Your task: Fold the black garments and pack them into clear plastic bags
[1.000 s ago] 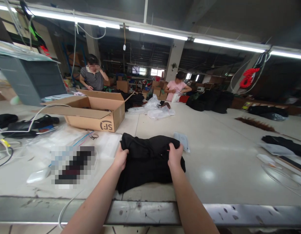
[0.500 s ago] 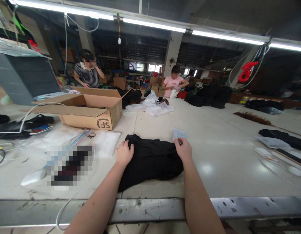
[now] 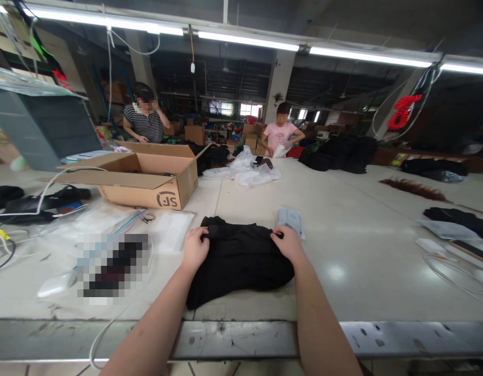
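Note:
A black garment (image 3: 241,261) lies folded on the pale table in front of me; its exact kind does not show. My left hand (image 3: 196,246) pinches its far left edge, thumb and fingers closed on the cloth. At the far right corner my right hand (image 3: 287,242) grips the same edge between thumb and fingers. Just beyond that hand lies a small light-blue packet (image 3: 291,221). Left of my left hand is a flat white plastic bag (image 3: 171,230), apart from the garment.
An open cardboard box (image 3: 147,193) stands at the left beyond clear bags. Crumpled plastic (image 3: 245,169) and piled black cloth (image 3: 339,154) lie farther back. A phone (image 3: 472,250) and white cable are on the right. Two people stand across the table. A metal edge (image 3: 233,339) runs along the front.
My right hand has moved slightly left, from beside the blue packet onto the garment's far edge, and now pinches it. My left hand's fingers have closed on the cloth.

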Available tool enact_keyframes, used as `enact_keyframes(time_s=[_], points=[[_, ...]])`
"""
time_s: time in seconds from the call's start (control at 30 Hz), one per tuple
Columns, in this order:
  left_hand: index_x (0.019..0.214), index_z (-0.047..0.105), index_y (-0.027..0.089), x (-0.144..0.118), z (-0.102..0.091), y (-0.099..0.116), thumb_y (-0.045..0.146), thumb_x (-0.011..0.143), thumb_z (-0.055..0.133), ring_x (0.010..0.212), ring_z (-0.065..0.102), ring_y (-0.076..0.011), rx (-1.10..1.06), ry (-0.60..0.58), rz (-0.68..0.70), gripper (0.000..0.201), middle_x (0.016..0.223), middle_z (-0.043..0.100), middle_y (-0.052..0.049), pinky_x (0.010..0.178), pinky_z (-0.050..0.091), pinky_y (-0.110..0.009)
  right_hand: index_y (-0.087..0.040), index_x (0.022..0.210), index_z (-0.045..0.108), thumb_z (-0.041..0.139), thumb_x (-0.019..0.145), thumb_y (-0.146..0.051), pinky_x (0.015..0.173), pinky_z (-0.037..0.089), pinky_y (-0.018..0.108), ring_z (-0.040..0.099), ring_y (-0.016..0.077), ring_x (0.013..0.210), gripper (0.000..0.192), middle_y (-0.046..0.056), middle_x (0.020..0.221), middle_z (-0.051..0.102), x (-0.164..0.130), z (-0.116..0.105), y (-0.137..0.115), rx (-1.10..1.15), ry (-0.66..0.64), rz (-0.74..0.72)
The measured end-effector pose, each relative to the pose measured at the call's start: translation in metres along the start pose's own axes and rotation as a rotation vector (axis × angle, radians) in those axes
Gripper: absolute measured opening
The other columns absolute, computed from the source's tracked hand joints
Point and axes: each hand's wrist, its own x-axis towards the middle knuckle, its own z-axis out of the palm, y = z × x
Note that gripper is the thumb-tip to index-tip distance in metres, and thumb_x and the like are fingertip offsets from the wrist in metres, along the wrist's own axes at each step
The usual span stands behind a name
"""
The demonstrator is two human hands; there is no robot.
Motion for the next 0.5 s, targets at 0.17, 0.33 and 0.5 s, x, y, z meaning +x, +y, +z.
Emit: enact_keyframes(time_s=[0.17,0.33,0.5], points=[[0.076,0.057,0.023,-0.001,-0.017,0.013,0.017,0.065,0.052,0.104,0.064,-0.026,-0.486,-0.02,-0.139,0.013,0.096,0.071,-0.003,0.095,0.048,-0.04,-0.022,0.079,0.068,0.064,0.076,-0.038,0.096,0.044,0.045,0.065,0.0256,0.093,0.017,0.006,0.089,0.073,-0.004,-0.017,-0.012,0.241,0.082,-0.095],[0.077,0.056,0.022,-0.002,-0.047,0.027,0.024,0.058,0.052,0.08,0.068,-0.0267,-0.908,-0.326,-0.18,0.019,0.068,0.068,-0.005,0.082,0.052,-0.041,-0.025,0.051,0.048,0.053,0.08,-0.047,0.088,0.05,0.046,0.061,0.0221,0.059,0.037,-0.002,0.042,0.047,-0.011,-0.044,-0.009,0.853,-0.061,-0.069],[0.074,0.057,0.022,0.006,-0.044,0.009,0.039,0.075,0.048,0.069,0.065,-0.0251,-0.426,-0.035,-0.267,0.019,0.058,0.06,-0.003,0.075,0.052,-0.039,-0.024,0.055,0.049,0.058,0.079,-0.05,0.069,0.048,0.036,0.049,0.0166,0.05,0.036,-0.005,0.045,0.044,-0.003,-0.047,0.003,0.656,0.127,0.098]])
